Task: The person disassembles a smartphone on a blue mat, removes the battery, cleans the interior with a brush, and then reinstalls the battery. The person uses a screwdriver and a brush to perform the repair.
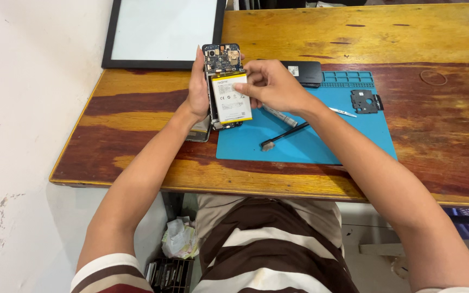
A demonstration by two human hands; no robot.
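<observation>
In the upper middle of the frame the left hand (197, 92) grips the opened phone (222, 81) by its edge while the right hand (270, 84) pinches its white battery (231, 99), which could bend or puncture if pried too sharply.

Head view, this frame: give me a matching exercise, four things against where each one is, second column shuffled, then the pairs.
Things:
1. opened phone
2. brush
3. black cover plate
4. rubber band

Places:
A. bare wood, far right of the table
B. held upright by the left hand, with the right hand on its white battery
C. lying on the blue mat, near its front edge
D. lying near the blue mat's right back corner

Pairs: 1-B, 2-C, 3-D, 4-A
</observation>
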